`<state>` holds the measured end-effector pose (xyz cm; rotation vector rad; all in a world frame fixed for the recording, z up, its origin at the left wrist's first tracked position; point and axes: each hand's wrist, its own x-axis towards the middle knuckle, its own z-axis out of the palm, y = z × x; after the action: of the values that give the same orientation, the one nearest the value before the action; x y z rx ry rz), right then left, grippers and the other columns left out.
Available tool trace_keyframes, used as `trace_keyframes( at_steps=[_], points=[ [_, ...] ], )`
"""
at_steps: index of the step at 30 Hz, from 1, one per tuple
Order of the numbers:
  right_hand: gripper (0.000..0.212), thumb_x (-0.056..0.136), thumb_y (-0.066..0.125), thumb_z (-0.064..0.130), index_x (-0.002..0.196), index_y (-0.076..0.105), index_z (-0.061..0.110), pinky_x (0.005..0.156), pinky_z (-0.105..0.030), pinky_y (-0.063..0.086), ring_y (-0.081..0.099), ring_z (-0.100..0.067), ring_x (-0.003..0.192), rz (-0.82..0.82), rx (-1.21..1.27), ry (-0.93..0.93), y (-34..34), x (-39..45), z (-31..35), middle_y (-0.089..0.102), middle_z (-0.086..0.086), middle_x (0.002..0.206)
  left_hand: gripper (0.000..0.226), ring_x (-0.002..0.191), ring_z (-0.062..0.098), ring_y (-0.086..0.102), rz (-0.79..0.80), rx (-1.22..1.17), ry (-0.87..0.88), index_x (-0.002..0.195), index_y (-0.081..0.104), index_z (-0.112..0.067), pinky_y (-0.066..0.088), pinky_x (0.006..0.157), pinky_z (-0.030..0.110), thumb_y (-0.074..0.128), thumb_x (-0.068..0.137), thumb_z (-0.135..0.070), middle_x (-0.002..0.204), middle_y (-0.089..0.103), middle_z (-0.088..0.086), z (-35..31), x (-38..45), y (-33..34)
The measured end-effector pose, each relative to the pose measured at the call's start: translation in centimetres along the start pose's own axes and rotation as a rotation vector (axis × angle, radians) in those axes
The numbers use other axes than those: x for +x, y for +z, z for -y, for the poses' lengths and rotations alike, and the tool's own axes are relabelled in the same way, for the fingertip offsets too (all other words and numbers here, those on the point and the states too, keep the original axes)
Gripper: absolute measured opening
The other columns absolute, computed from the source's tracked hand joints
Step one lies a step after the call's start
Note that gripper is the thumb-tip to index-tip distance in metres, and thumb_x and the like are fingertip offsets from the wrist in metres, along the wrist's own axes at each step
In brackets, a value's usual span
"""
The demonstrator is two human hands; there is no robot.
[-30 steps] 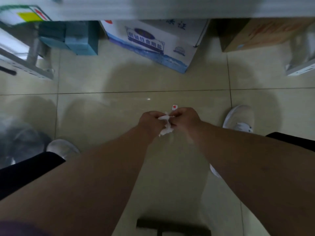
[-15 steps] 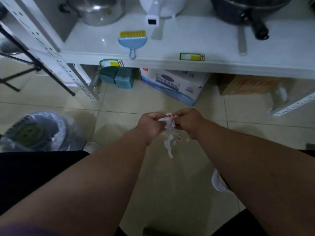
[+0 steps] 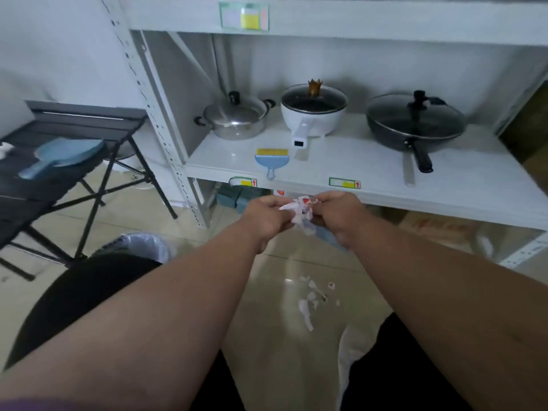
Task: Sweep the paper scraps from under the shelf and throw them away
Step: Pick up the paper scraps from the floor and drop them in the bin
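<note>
My left hand (image 3: 267, 218) and my right hand (image 3: 338, 215) are both closed on a crumpled white paper (image 3: 301, 213) with red marks, held between them in front of the white shelf (image 3: 385, 185). Several torn paper scraps (image 3: 312, 298) lie on the tiled floor below my hands. A small blue brush (image 3: 272, 160) with yellow bristles lies on the shelf board. A blue dustpan (image 3: 63, 155) rests on the dark folding table (image 3: 74, 120) at the left. A lined trash bin (image 3: 142, 247) stands on the floor at the left, partly hidden by my knee.
On the shelf stand a steel pot (image 3: 235, 117), a white electric pot (image 3: 312, 109) and a black wok (image 3: 415, 123). Cardboard boxes (image 3: 436, 226) sit under the shelf. My black-trousered legs fill the lower corners.
The view has tilted up from the floor to the shelf. My hands stayed together on the paper, and torn scraps now lie on the floor.
</note>
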<state>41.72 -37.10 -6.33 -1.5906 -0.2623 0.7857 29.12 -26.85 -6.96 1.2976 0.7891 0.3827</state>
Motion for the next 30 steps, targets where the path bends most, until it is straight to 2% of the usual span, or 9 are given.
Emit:
trace_keyframes(
  at_steps=[2,5,7,11,14,17,22,27,30],
  points=[
    [0.012,0.077,0.076,-0.006,0.087,0.073,0.001,0.073,-0.035,0.063,0.072,-0.026,0.07,0.049,0.014,-0.034,1.6,0.0,1.5,0.073,-0.019,0.085,0.019,0.076,0.017,0.072,-0.046,-0.023,0.018,0.11,0.073,0.003,0.064,0.068,0.021,0.068,0.094,0.012,0.093,0.074,0.013,-1.9,-0.7,-1.3],
    [0.014,0.077,0.074,-0.007,0.09,0.073,-0.001,0.084,-0.046,0.06,0.074,-0.036,0.087,0.163,0.082,-0.063,4.8,-0.2,3.2,0.074,-0.024,0.094,0.016,0.07,0.014,0.072,-0.123,-0.017,0.056,0.101,0.074,-0.002,0.063,0.066,0.021,0.07,0.094,0.011,0.086,0.074,0.008,-4.8,-2.2,-4.1],
    [0.014,0.078,0.073,-0.009,0.09,0.072,-0.001,0.085,-0.048,0.06,0.074,-0.038,0.088,0.209,0.132,-0.063,7.4,-0.5,4.2,0.073,-0.025,0.095,0.015,0.068,0.015,0.073,-0.187,-0.012,0.081,0.1,0.075,-0.003,0.061,0.064,0.021,0.071,0.093,0.009,0.087,0.075,0.01,-6.5,-2.9,-6.4],
    [0.013,0.079,0.075,-0.007,0.088,0.07,0.001,0.086,-0.044,0.06,0.074,-0.034,0.088,0.332,0.173,-0.084,12.7,-1.5,6.3,0.073,-0.023,0.096,0.015,0.079,0.024,0.076,-0.282,-0.009,0.089,0.097,0.076,-0.006,0.065,0.08,0.03,0.072,0.092,0.008,0.097,0.077,0.018,-8.9,-3.4,-11.2],
    [0.014,0.081,0.074,-0.006,0.093,0.069,-0.004,0.086,-0.043,0.06,0.073,-0.036,0.09,0.369,0.189,-0.08,16.3,-1.7,7.1,0.072,-0.026,0.097,0.016,0.079,0.023,0.075,-0.296,-0.056,0.083,0.103,0.076,-0.002,0.065,0.076,0.026,0.071,0.093,0.009,0.097,0.077,0.017,-9.6,-3.3,-14.7],
    [0.013,0.081,0.074,-0.007,0.092,0.07,-0.003,0.082,-0.04,0.061,0.075,-0.033,0.085,0.389,0.164,-0.062,20.1,-1.3,6.8,0.074,-0.024,0.093,0.022,0.078,0.022,0.075,-0.313,-0.099,0.071,0.112,0.074,0.001,0.066,0.075,0.026,0.069,0.094,0.011,0.093,0.077,0.015,-9.4,-3.0,-18.2],
    [0.018,0.082,0.073,-0.007,0.099,0.069,-0.008,0.067,-0.028,0.061,0.075,-0.026,0.074,0.428,0.121,-0.021,26.9,-0.4,5.0,0.074,-0.023,0.094,0.02,0.066,0.015,0.075,-0.359,-0.138,0.041,0.103,0.075,-0.003,0.062,0.064,0.02,0.068,0.094,0.013,0.08,0.077,0.01,-8.1,-2.6,-24.6],
    [0.015,0.082,0.074,-0.004,0.096,0.071,-0.003,0.079,-0.037,0.061,0.076,-0.03,0.082,0.483,0.04,0.049,33.3,1.3,1.3,0.074,-0.023,0.096,0.021,0.067,0.014,0.076,-0.423,-0.146,-0.031,0.1,0.076,-0.007,0.061,0.063,0.018,0.067,0.095,0.011,0.079,0.078,0.009,-4.9,-1.7,-30.7],
    [0.017,0.083,0.073,-0.004,0.099,0.071,-0.001,0.077,-0.035,0.062,0.076,-0.028,0.081,0.503,-0.02,0.082,36.1,1.9,-1.2,0.074,-0.02,0.094,0.022,0.068,0.015,0.075,-0.478,-0.117,-0.097,0.094,0.075,-0.01,0.062,0.062,0.021,0.068,0.095,0.011,0.084,0.076,0.012,-2.3,-0.9,-33.6]
  ],
)
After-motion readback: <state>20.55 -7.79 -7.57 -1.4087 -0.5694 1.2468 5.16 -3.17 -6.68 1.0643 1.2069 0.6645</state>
